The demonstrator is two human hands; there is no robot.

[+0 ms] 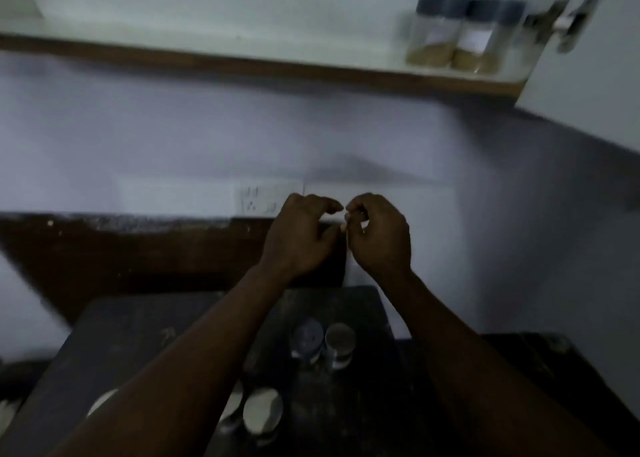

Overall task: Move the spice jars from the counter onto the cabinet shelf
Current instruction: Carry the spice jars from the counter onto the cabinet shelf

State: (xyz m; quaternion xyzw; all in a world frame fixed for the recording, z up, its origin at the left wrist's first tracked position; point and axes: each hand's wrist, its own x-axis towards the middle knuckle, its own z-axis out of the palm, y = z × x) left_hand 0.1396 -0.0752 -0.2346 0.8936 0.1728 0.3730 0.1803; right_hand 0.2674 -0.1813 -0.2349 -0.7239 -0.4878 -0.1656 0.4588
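The fingers [329,206] of the left hand [298,237] and right hand [379,237] hang loosely curled, tips nearly meeting, gripping nothing visible. Below them, well apart, spice jars [306,342] stand on the dark counter [138,335]. Far above and to their right, two dark-lidded jars [433,31] sit on the cabinet shelf [242,46], their white labels [476,37] too blurred to read.

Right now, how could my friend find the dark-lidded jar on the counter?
Start at the dark counter along the bottom. Near its middle two small jars stand side by side, farther back than the white-lidded jars. Take the left one, the dark-lidded jar: its lid is dark, while the pale-lidded jar beside it has a light grey lid.
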